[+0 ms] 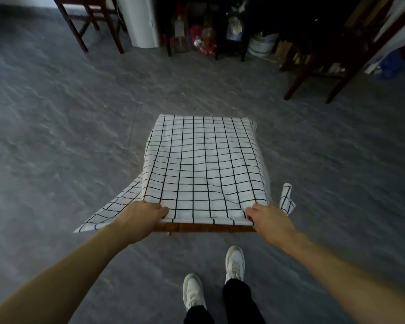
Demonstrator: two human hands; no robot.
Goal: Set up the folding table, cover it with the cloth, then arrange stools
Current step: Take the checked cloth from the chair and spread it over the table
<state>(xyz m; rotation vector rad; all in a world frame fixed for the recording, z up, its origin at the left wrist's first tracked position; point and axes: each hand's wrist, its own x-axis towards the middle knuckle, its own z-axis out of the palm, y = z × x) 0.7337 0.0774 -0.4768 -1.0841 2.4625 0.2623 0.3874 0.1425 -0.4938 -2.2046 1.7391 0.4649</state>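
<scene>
A small wooden folding table [204,227] stands on the grey floor right in front of me; only its brown near edge shows. A white cloth with a black grid [204,164] lies over its top, hanging down the left side and bunched at the right corner. My left hand [143,217] grips the cloth's near edge at the table's left corner. My right hand [267,218] pinches the same edge at the right corner. No stool is clearly in view.
Dark wooden chair legs [89,24] stand at the far left and another wooden chair [332,66] at the far right. A white appliance [140,22] and cluttered shelves with bottles and bags [204,36] line the back wall. My white shoes [234,263] are just behind the table.
</scene>
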